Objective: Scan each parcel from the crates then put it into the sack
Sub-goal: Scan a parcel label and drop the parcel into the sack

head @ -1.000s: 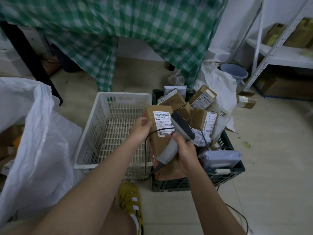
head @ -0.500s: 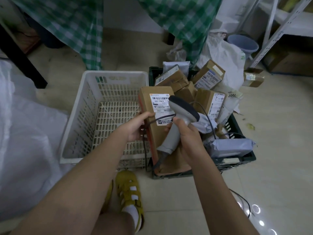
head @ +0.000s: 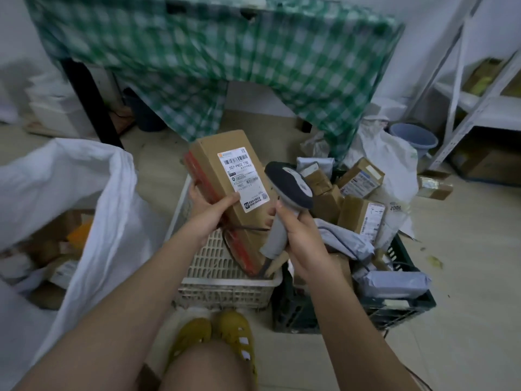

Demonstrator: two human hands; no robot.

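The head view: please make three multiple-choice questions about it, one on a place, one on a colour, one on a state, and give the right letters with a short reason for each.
1. Where is the white sack?
A. to the person's left
B. on the shelf
C. inside the dark crate

2. What colour are the shoes?
A. red
B. yellow
C. black

3. What is the left hand doing?
A. resting open on the floor
B. holding the long box
C. gripping the scanner

Answers:
1 A: the sack stands open at the left.
2 B: both shoes are yellow.
3 B: the left hand grips the long box; the right hand holds the scanner.
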